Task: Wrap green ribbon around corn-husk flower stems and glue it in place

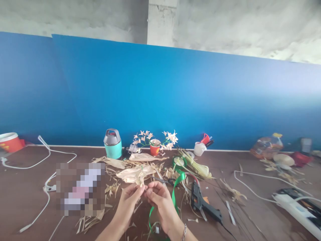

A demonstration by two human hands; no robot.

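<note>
My left hand [130,201] and my right hand [160,202] meet at the front middle of the table, fingertips almost touching. Thumb and forefinger of the left are pinched on a small pale piece of dried husk [141,183]. The right fingers are closed in a pinch against the same spot; what lies between them is too small to make out. Just beyond the hands lie broad dried husks [135,173]. Green ribbon [179,179] trails from its roll beside my right hand, and a black glue gun [204,202] lies further right.
Behind the husks stand a red cup with pale husk flowers [154,149] and a turquoise flask [113,147]. A bundle of greenish stalks [197,164] lies right of them. White cables [47,180] cross the left side. A power strip [297,214] sits at far right, below a blue partition [160,93].
</note>
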